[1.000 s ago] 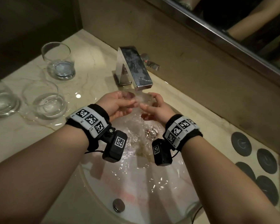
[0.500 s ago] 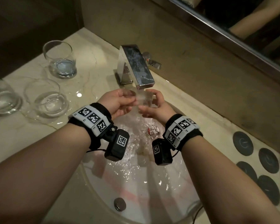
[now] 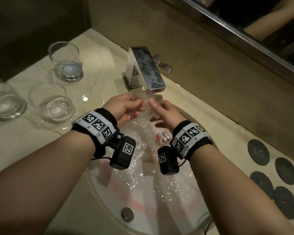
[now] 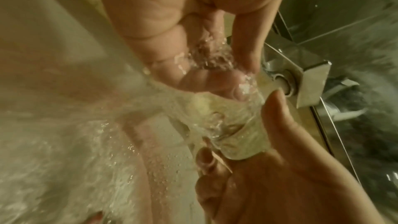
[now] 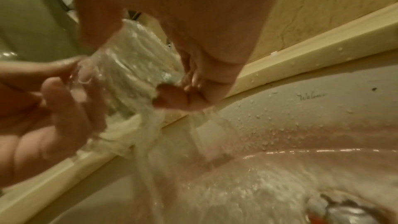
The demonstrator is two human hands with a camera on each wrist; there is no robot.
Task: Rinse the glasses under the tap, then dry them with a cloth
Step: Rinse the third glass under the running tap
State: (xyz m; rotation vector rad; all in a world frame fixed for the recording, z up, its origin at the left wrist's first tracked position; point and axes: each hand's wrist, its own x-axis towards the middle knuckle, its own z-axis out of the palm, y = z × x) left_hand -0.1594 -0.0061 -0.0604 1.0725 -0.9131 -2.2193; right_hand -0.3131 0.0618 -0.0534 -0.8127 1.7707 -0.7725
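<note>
A clear tumbler (image 3: 151,103) lies on its side under the running chrome tap (image 3: 147,68), over the white sink (image 3: 168,197). My left hand (image 3: 126,107) grips its open end, fingers at the rim (image 4: 217,81). My right hand (image 3: 163,112) holds the base end, thumb and fingers wrapped round the glass (image 5: 133,67). Water streams over the tumbler (image 4: 232,125) and falls into the basin. Three more tumblers stand on the marble counter at the left: one at the back (image 3: 66,62), one in front (image 3: 53,103), one at the frame's edge (image 3: 3,100). No cloth is in view.
Water pools on the counter (image 3: 41,133) round the near tumblers. Several dark round coasters (image 3: 271,167) lie on the counter at the right. A mirror (image 3: 244,22) runs along the wall behind the tap. The drain (image 3: 163,138) sits under my right hand.
Both hands have lifted the tumbler a little closer to the spout and turned it in the stream. The tumblers on the counter have not moved.
</note>
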